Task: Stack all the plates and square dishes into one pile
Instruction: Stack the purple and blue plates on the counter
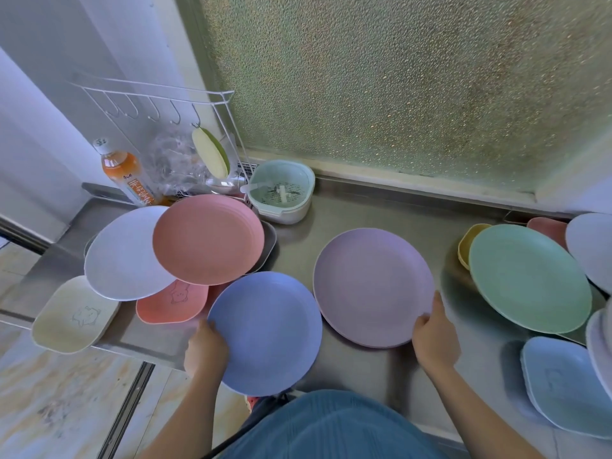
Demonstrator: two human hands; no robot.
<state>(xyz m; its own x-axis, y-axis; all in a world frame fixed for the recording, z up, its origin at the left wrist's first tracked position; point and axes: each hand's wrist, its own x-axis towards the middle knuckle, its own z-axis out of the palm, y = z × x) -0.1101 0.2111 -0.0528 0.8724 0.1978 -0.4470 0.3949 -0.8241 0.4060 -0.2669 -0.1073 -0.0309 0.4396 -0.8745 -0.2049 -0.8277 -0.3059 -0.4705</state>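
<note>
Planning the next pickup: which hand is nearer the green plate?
Right. The right hand grips the lilac plate just left of the green plate; the left hand holds the blue plate, farther left.

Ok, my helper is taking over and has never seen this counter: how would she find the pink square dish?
Start at the steel counter and go to its left end, where round plates overlap. The pink square dish lies partly under the white round plate and the pink round plate. It alone is pink with rounded corners and a small line-drawn animal.
</note>
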